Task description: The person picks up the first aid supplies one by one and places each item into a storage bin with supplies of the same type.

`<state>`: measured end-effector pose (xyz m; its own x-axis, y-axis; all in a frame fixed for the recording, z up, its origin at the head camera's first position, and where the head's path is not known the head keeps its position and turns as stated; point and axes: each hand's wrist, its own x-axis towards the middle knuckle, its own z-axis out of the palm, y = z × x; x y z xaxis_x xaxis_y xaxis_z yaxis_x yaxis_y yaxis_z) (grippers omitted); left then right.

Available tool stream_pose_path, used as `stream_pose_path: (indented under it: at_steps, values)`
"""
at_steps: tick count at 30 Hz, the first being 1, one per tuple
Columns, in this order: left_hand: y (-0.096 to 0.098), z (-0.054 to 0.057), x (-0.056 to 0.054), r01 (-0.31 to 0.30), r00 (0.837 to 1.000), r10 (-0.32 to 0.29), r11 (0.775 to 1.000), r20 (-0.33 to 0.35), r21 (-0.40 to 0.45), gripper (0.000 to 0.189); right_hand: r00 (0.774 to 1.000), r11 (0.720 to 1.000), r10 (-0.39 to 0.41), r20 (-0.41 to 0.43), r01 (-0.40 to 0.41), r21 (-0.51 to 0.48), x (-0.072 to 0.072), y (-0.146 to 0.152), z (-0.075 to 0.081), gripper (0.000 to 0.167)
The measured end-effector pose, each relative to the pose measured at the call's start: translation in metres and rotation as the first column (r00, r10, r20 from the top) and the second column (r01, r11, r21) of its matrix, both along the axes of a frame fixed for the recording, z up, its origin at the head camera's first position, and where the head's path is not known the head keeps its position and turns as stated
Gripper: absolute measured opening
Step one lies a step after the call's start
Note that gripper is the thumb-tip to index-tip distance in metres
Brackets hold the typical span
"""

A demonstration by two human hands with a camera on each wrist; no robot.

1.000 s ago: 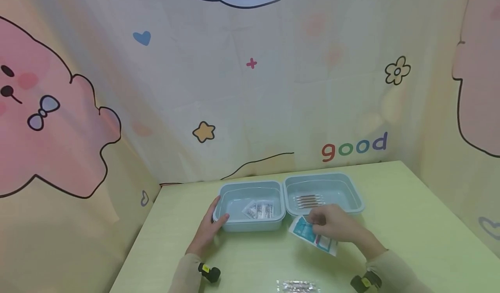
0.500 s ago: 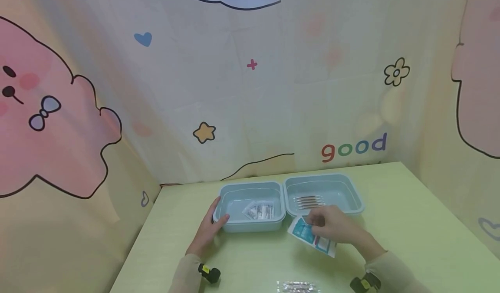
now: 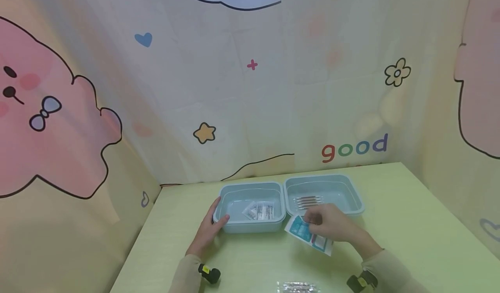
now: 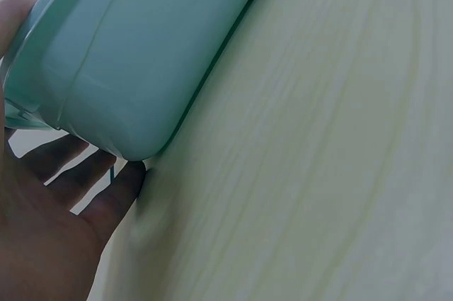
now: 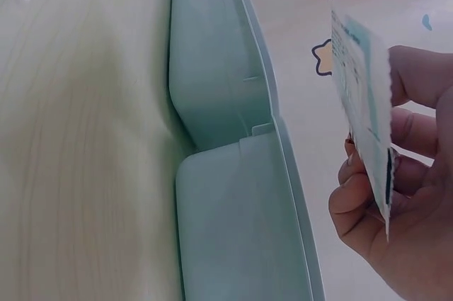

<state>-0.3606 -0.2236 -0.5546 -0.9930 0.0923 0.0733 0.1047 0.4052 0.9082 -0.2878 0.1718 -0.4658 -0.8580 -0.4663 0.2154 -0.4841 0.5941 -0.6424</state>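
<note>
My left hand (image 3: 208, 225) holds the left light-blue plastic bin (image 3: 250, 228) at its near left corner. Its thumb lies on the front rim, and the fingers spread along the outside wall, as the left wrist view shows. My right hand (image 3: 333, 224) pinches a flat teal-and-white packet (image 3: 298, 229) by its edge, just in front of the right light-blue bin (image 3: 347, 184). Seen edge-on in the right wrist view, the packet (image 5: 364, 103) has a serrated border and stands between thumb and fingers. Small white printed sachets (image 3: 263, 210) lie in the left bin.
Several brown-stemmed, white-tipped swabs (image 3: 308, 201) lie in a row in the right bin. At the near edge of the pale green table (image 3: 250, 254) is a clear wrapped pack (image 3: 298, 287). A patterned cloth backdrop (image 3: 250, 97) rises directly behind the bins.
The right hand has shifted slightly left with the packet, which now hangs nearer the gap between the two bins. My left hand and both bins have stayed in place.
</note>
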Motion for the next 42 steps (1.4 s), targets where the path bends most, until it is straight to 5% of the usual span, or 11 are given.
stream_pose_path:
  at_steps: [18,25,30,35,42]
  values:
    - [-0.001,-0.001,0.0,0.002,1.0,-0.002,1.0,-0.016,0.005,0.071,1.0,0.999,-0.03,-0.007,0.03,0.02,-0.002,-0.008,0.006,0.011]
    - [0.002,0.018,0.01,0.029,0.999,-0.029,1.0,0.013,-0.002,0.077,0.999,0.999,-0.031,-0.013,0.032,0.02,-0.003,-0.009,0.007,0.01]
    - [-0.001,0.0,-0.001,0.005,1.0,-0.005,1.0,-0.016,0.009,0.072,0.999,0.999,-0.032,0.003,0.032,0.015,-0.003,-0.011,0.01,0.01]
    - [-0.002,-0.002,-0.003,0.002,1.0,-0.001,1.0,-0.03,0.008,0.071,0.999,0.999,-0.031,0.013,0.031,0.012,-0.004,-0.011,0.011,0.009]
    - [0.002,0.016,0.009,0.02,1.0,-0.02,1.0,-0.006,0.0,0.073,1.0,0.999,-0.029,-0.002,0.029,0.016,-0.009,-0.012,0.009,0.01]
